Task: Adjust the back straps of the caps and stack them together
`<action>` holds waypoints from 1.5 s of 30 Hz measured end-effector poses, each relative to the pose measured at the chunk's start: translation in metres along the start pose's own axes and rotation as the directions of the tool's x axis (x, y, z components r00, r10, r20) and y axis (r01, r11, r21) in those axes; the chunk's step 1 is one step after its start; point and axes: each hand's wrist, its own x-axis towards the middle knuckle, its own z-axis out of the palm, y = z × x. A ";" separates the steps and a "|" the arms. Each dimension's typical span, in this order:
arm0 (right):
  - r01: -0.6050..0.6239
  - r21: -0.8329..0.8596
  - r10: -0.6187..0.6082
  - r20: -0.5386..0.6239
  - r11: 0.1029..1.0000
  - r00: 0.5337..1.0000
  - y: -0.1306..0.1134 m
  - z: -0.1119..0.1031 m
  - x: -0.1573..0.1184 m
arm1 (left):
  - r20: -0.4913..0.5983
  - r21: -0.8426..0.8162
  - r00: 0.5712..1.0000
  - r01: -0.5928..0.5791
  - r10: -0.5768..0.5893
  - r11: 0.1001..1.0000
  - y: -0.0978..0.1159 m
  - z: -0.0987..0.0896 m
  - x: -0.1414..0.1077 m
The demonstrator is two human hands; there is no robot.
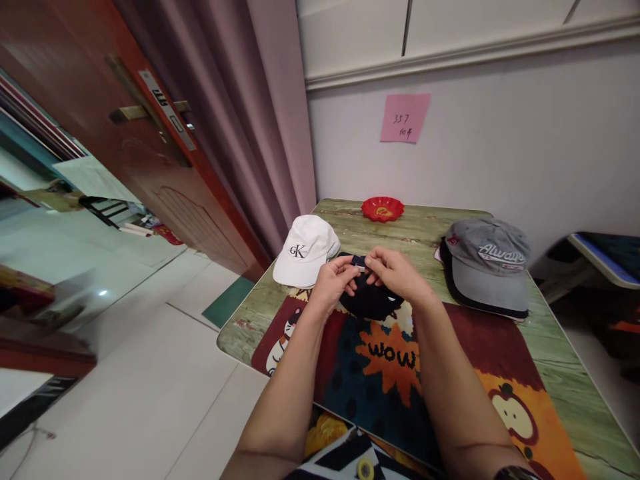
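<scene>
While the patterned mat (345,363) lies nearest, a black cap (367,305) is at its far edge — left hand (336,277) and right hand (395,270) both pinching its band (359,260), near a small pale piece. This handling seems midway; whether anything is fastened, I cannot tell. The cap looks dark, soft and rounded. Beyond the mat — a white cap (305,240) leftward, a grey cap (487,243) rightward, a red dish (383,209) farthest.
</scene>
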 end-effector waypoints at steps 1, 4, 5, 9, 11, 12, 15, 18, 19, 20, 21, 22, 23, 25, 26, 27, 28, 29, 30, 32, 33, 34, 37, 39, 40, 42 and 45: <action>0.000 0.026 0.000 0.012 1.000 1.000 -0.001 0.001 0.000 | -0.023 0.055 0.999 -0.034 0.035 0.998 -0.001 -0.002 0.001; -0.011 0.111 0.009 0.017 0.994 1.000 -0.003 0.004 0.000 | -0.119 0.201 0.971 -0.181 0.208 0.963 -0.006 -0.005 0.004; -0.017 0.142 0.016 0.009 0.990 1.000 -0.003 0.005 0.000 | -0.129 0.227 0.958 -0.223 0.257 0.948 -0.007 -0.005 0.005; -0.018 0.248 0.027 -0.031 0.969 0.999 -0.001 0.007 0.003 | -0.040 0.226 0.951 -0.292 0.308 0.929 -0.007 -0.002 0.003; -0.019 0.278 0.033 -0.047 0.960 0.998 0.000 0.006 0.004 | -0.009 0.263 0.929 -0.355 0.370 0.897 -0.006 0.000 0.002; -0.025 0.296 0.042 -0.053 0.955 0.998 0.000 0.006 0.004 | 0.003 0.301 0.909 -0.399 0.417 0.866 -0.005 0.000 0.002; -0.050 0.339 0.076 -0.065 0.939 0.995 -0.001 0.004 0.005 | 0.079 0.427 0.844 -0.510 0.531 0.747 -0.005 -0.001 0.002; -0.052 0.351 0.084 -0.077 0.935 0.993 -0.001 0.004 0.004 | 0.109 0.522 0.790 -0.562 0.603 0.642 -0.005 -0.001 0.001; -0.048 0.354 0.081 -0.079 0.934 0.994 -0.001 0.004 0.004 | 0.088 0.550 0.772 -0.565 0.630 0.616 -0.005 -0.001 0.000; -0.042 0.360 0.076 -0.080 0.932 0.994 -0.001 0.005 0.004 | 0.053 0.575 0.755 -0.559 0.654 0.598 -0.004 0.001 0.000; -0.035 0.368 0.070 -0.082 0.929 0.994 -0.001 0.006 0.005 | 0.013 0.591 0.741 -0.547 0.672 0.592 -0.004 0.002 -0.001; -0.028 0.380 0.066 -0.087 0.924 0.994 -0.001 0.006 0.005 | -0.026 0.593 0.737 -0.532 0.675 0.604 -0.003 0.004 -0.002; -0.022 0.394 0.064 -0.095 0.919 0.993 -0.002 0.007 0.005 | -0.063 0.575 0.746 -0.515 0.662 0.636 -0.002 0.007 -0.002; -0.017 0.426 0.074 -0.116 0.905 0.990 -0.003 0.007 0.005 | -0.127 0.462 0.802 -0.473 0.583 0.751 0.000 0.011 -0.003; -0.017 0.441 0.082 -0.130 0.897 0.988 -0.004 0.006 0.004 | -0.157 0.369 0.838 -0.441 0.522 0.818 0.002 0.013 -0.003; -0.016 0.455 0.090 -0.142 0.890 0.986 -0.005 0.006 0.004 | -0.185 0.263 0.872 -0.401 0.454 0.878 0.004 0.015 -0.002; -0.015 0.466 0.096 -0.150 0.885 0.984 -0.007 0.005 0.003 | -0.210 0.154 0.899 -0.358 0.384 0.921 0.005 0.016 -0.002; -0.014 0.475 0.098 -0.153 0.880 0.983 -0.008 0.005 0.003 | -0.229 0.054 0.919 -0.317 0.321 0.947 0.007 0.017 -0.002; -0.012 0.483 0.097 -0.152 0.876 0.984 -0.009 0.005 0.003 | -0.242 -0.028 0.933 -0.280 0.265 0.960 0.009 0.017 -0.002; -0.010 0.490 0.094 -0.146 0.872 0.985 -0.011 0.006 0.002 | -0.253 -0.140 0.951 -0.219 0.178 0.966 0.012 0.018 -0.002; -0.012 0.492 0.094 -0.143 0.871 0.985 -0.012 0.008 0.002 | -0.252 -0.182 0.957 -0.190 0.141 0.965 0.013 0.017 -0.003; -0.014 0.492 0.097 -0.143 0.871 0.985 -0.012 0.009 0.002 | -0.245 -0.222 0.964 -0.162 0.106 0.961 0.014 0.017 -0.004; -0.024 0.486 0.110 -0.149 0.874 0.983 -0.014 0.015 0.003 | -0.233 -0.317 0.972 -0.118 0.043 0.941 0.016 0.017 -0.006; -0.029 0.482 0.115 -0.150 0.876 0.982 -0.016 0.017 0.003 | -0.248 -0.343 0.968 -0.127 0.041 0.931 0.017 0.018 -0.008; -0.031 0.481 0.117 -0.149 0.876 0.982 -0.016 0.017 0.003 | -0.256 -0.347 0.966 -0.131 0.041 0.929 0.018 0.018 -0.008; -0.034 0.483 0.118 -0.146 0.875 0.982 -0.017 0.017 0.003 | -0.257 -0.342 0.966 -0.124 0.034 0.931 0.017 0.018 -0.009; -0.034 0.488 0.118 -0.142 0.872 0.983 -0.018 0.018 0.003 | -0.269 -0.307 0.962 -0.137 0.052 0.942 0.014 0.019 -0.008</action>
